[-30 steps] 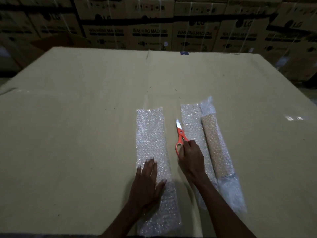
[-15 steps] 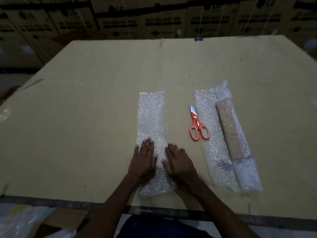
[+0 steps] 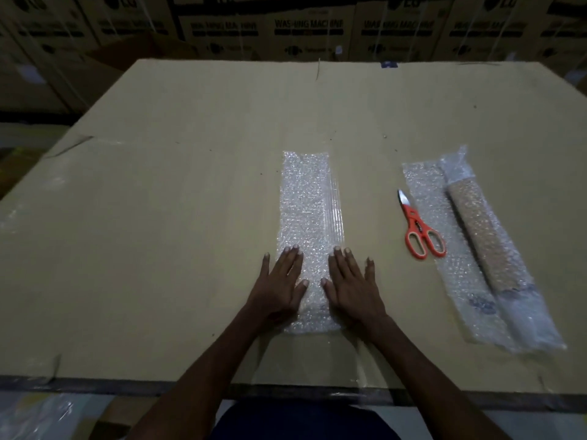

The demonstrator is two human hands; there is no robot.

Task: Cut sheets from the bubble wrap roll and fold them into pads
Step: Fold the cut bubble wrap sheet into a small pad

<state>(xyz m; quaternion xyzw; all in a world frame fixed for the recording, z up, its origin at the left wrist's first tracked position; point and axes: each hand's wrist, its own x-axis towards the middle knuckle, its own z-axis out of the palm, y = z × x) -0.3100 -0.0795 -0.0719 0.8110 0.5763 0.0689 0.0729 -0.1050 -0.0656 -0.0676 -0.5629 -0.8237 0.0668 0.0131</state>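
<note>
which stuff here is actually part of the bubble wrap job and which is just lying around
Part of the job:
- cut bubble wrap sheet, flat under both hands
- left hand and right hand, pressing it flat
- orange scissors, set down beside the roll
- bubble wrap roll

Just lying about:
- stacked washing machine boxes behind the cardboard work surface

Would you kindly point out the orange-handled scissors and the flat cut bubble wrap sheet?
orange-handled scissors (image 3: 418,229): head view, on the handle shank.
flat cut bubble wrap sheet (image 3: 306,204): head view, on its bare middle.

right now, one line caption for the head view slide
Both hands press a cut bubble wrap sheet flat; scissors lie beside the roll.
</note>
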